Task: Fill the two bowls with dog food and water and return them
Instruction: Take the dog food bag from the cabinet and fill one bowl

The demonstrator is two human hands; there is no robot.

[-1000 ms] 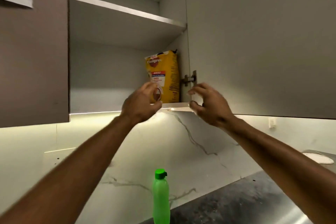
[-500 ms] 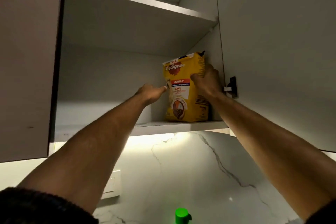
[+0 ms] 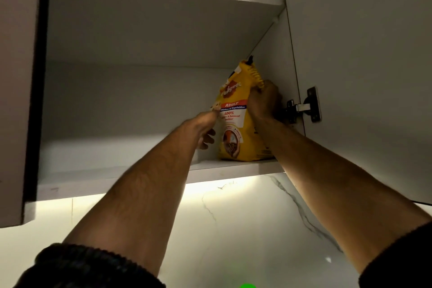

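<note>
Dog food bag (image 3: 240,124) — yellow, upright on the lower cupboard shelf (image 3: 233,166), tucked into the right-hand corner — and both hands are on it now. The right hand (image 3: 264,100) has closed round the bag's upper right edge, fingers curled and crumpling the top, where half a second ago it only lay against the side. The left hand (image 3: 205,124) has come in from a short reach away and pinches the left edge near the label, its lower fingers loosely curled beneath. The bag's top has bent leftward under that grip, though its base looks to sit on the shelf, so it isn't lifted yet.

That reads as the grasp being secured: next comes drawing the bag out and down, minding the open cupboard door (image 3: 362,54) and its hinge (image 3: 304,107) just beside the right wrist. Down at the bottom edge peeks the green bottle cap (image 3: 247,286) — no bowls are in view, so filling lies ahead.
</note>
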